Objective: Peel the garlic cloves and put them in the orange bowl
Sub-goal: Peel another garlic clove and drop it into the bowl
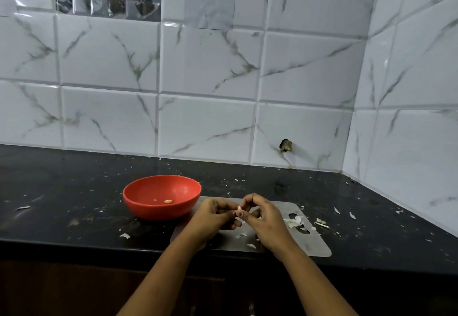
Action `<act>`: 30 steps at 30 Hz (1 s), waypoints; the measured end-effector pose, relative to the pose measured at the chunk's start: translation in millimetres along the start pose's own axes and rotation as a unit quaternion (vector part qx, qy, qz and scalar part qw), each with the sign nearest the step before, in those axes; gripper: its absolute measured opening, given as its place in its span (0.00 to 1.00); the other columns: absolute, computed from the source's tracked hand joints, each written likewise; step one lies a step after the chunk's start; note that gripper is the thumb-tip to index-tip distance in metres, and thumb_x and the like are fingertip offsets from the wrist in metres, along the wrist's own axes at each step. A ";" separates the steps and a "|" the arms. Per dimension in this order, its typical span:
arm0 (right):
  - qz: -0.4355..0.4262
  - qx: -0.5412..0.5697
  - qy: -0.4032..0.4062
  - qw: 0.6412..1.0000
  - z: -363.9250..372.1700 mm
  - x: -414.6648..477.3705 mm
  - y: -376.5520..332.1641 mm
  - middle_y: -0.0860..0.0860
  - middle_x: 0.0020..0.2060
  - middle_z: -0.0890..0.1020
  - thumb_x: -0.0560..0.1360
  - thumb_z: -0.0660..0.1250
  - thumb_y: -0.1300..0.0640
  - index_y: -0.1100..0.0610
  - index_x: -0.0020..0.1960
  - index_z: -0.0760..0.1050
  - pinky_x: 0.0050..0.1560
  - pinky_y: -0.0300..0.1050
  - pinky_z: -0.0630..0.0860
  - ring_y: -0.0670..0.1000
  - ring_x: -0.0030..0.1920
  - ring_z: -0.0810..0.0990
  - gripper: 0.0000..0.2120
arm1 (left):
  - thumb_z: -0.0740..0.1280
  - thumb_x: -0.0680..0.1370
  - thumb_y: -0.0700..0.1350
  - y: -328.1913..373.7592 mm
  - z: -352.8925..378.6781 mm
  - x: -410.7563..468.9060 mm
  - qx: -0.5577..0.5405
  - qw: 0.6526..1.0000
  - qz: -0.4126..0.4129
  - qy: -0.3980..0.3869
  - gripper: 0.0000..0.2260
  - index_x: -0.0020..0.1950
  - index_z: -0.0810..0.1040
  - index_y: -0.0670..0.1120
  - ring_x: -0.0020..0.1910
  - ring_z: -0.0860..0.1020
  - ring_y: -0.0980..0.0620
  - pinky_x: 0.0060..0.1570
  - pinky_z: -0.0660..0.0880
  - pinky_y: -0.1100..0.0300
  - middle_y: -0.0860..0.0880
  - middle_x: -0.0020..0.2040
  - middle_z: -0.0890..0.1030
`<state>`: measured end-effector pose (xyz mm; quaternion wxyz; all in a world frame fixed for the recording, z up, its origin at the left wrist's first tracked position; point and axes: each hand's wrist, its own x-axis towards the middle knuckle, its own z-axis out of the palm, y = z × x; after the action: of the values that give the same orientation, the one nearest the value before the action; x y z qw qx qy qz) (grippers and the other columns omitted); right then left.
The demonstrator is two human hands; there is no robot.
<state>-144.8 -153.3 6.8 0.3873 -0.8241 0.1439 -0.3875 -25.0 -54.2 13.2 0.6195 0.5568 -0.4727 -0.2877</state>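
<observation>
— The room?
— White marbled tiles (210,68) meet in a corner behind a black surface (74,179) flecked with peel scraps (125,235).
— The garlic?
— Left hand (213,219) and right hand (265,219) pinch one garlic clove (239,208) over a steel board (314,243); a peeled clove (168,201) lies in the orange bowl (153,213) beside

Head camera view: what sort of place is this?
Most likely a home kitchen: a black countertop against marble-look wall tiles, an orange bowl holding a peeled garlic clove, and garlic skins on a steel board.

One round orange plastic bowl (138,206); one flat grey metal board (314,243); two pale garlic cloves, bowl clove (168,201) and held clove (239,208); two hands, left hand (210,219) and right hand (266,219).
</observation>
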 end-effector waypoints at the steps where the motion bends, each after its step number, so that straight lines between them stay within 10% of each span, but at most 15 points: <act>1: 0.001 -0.008 -0.002 1.000 -0.2 0.1 -0.1 0.47 0.43 0.79 0.73 0.72 0.56 0.50 0.44 0.76 0.37 0.32 0.70 0.39 0.33 0.73 0.05 | 0.63 0.77 0.32 0.7 0.4 -0.7 0.002 1.000 0.003 -0.006 0.09 0.48 0.81 0.42 0.35 0.81 0.56 0.39 0.78 0.65 0.47 0.38 0.84; 30: -0.029 -0.060 0.022 0.998 1.0 0.0 2.7 0.44 0.38 0.79 0.70 0.74 0.56 0.47 0.36 0.76 0.39 0.36 0.71 0.41 0.37 0.73 0.09 | 0.61 0.78 0.31 0.2 1.9 -0.2 0.036 0.999 0.005 -0.019 0.10 0.53 0.80 0.39 0.32 0.80 0.59 0.36 0.76 0.67 0.48 0.37 0.83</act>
<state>-143.8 -154.6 4.4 0.3223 -0.8411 0.1520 -0.4070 -26.9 -54.8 13.2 0.5914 0.5711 -0.4969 -0.2778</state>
